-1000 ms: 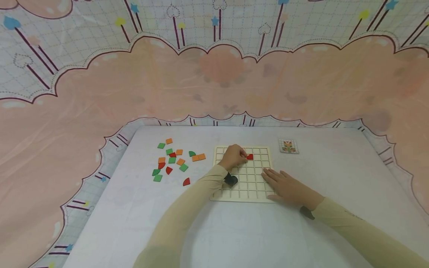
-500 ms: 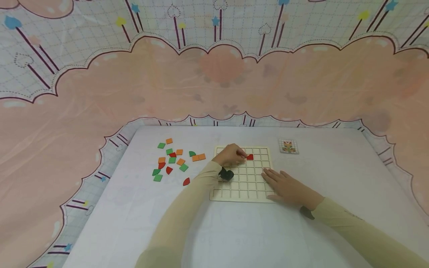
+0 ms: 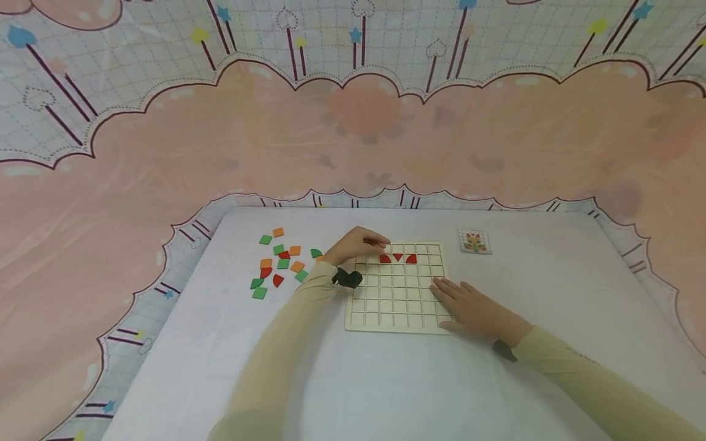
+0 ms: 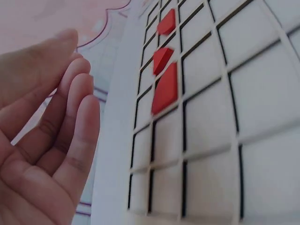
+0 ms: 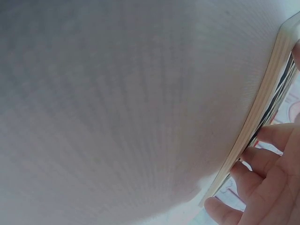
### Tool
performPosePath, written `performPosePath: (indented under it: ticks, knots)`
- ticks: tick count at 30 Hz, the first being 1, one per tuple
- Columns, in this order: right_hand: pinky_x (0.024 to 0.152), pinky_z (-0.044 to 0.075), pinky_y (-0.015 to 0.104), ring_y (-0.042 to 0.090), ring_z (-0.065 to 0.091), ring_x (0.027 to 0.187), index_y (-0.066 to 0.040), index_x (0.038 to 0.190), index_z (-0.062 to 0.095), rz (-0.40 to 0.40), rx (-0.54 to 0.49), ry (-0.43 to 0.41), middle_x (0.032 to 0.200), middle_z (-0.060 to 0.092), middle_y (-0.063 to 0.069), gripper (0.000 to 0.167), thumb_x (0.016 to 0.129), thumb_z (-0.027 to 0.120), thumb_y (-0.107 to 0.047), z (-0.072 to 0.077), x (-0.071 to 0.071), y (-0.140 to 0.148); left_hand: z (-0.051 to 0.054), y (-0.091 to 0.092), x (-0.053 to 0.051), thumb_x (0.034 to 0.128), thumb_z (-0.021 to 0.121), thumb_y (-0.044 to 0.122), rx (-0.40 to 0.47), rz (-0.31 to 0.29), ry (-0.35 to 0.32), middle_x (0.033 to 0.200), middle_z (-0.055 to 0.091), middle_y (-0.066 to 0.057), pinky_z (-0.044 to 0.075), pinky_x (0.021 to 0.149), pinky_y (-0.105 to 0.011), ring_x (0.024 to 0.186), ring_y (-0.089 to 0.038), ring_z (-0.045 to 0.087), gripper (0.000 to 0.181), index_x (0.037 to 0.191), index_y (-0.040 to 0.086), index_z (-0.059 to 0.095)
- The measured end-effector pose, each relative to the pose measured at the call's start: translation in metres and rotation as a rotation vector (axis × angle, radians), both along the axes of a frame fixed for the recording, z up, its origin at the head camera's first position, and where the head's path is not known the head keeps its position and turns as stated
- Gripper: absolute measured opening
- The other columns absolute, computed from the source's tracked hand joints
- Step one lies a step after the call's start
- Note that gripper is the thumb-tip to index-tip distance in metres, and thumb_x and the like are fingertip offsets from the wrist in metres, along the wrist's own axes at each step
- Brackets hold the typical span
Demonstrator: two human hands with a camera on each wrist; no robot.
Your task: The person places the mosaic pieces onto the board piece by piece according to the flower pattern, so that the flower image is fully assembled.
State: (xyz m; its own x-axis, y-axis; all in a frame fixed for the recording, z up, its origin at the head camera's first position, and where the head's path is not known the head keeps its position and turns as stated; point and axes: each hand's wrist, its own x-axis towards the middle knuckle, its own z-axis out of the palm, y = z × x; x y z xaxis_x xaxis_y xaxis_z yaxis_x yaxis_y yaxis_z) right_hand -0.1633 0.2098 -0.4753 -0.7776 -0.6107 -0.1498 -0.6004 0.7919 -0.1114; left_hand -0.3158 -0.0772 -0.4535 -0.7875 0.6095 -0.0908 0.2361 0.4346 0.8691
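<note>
A pale wooden grid board point(image 3: 399, 306) lies on the white table. In one of its upper rows sit two red quarter-circle tiles point(image 3: 385, 259) with a small red triangle tile point(image 3: 398, 257) between them. My left hand point(image 3: 355, 244) hovers at the board's upper left corner, beside these tiles. The left wrist view shows that hand with fingers loosely bent, thumb apart from the fingertips, nothing in it. My right hand point(image 3: 474, 309) rests on the board's right edge with straight fingers. The right wrist view has its fingertips touching the board's side.
Left of the board lie scattered green tiles point(image 3: 260, 293), orange tiles point(image 3: 278, 232) and red tiles point(image 3: 278, 280). Part of this group is hidden behind my left hand and sleeve. A small card with a flower-like pattern point(image 3: 474, 241) lies beyond the board's upper right.
My left hand has drawn back leftward from the red tiles, uncovering the left quarter-circle and the triangle. My right hand has stayed in place.
</note>
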Motion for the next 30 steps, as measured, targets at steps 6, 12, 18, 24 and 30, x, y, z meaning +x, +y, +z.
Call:
performPosePath:
  ticks: [6,12,18,24,30]
  knots:
    - [0.112,0.024,0.054,0.03,0.022,0.144,-0.007,0.149,0.025,-0.004,-0.004,-0.001,0.156,0.021,0.012,0.073,0.094,0.047,-0.05,0.0,0.0,0.0,0.014,-0.034,-0.001,0.0867,0.066,0.01,-0.062,0.041,0.02,0.114,0.067,-0.017,0.049,0.09,-0.032,0.101,-0.023,0.063,0.033,0.119,0.003,0.064]
    - [0.113,0.024,0.053,0.03,0.022,0.144,-0.008,0.149,0.025,-0.015,0.004,-0.01,0.156,0.021,0.012,0.073,0.094,0.046,-0.051,0.0,0.0,0.0,0.015,-0.069,-0.004,0.0875,0.065,0.012,-0.144,0.09,0.055,0.112,0.068,-0.015,0.049,0.081,-0.028,0.097,-0.022,0.06,0.033,0.119,0.003,0.064]
    - [0.113,0.023,0.054,0.031,0.022,0.143,-0.007,0.148,0.026,-0.014,-0.011,-0.014,0.156,0.022,0.013,0.072,0.094,0.048,-0.049,0.003,0.001,0.0,0.008,-0.096,0.0,0.0865,0.067,0.012,-0.201,0.159,0.048,0.11,0.068,-0.014,0.05,0.081,-0.027,0.1,-0.023,0.061,0.033,0.119,0.005,0.065]
    - [0.112,0.025,0.054,0.031,0.024,0.143,-0.007,0.148,0.026,-0.005,-0.011,-0.001,0.155,0.024,0.012,0.073,0.093,0.048,-0.05,0.003,0.001,0.0,0.002,-0.115,0.006,0.0865,0.065,0.008,-0.224,0.187,0.061,0.109,0.068,-0.015,0.051,0.08,-0.027,0.098,-0.023,0.062,0.029,0.116,0.003,0.066]
    - [0.112,0.025,0.054,0.031,0.024,0.143,-0.008,0.148,0.026,-0.009,0.001,-0.004,0.156,0.024,0.011,0.073,0.093,0.047,-0.051,0.001,0.001,0.001,-0.002,-0.128,0.009,0.0834,0.068,0.005,-0.227,0.182,0.064,0.103,0.069,-0.015,0.051,0.076,-0.024,0.089,-0.018,0.062,0.027,0.11,0.0,0.068]
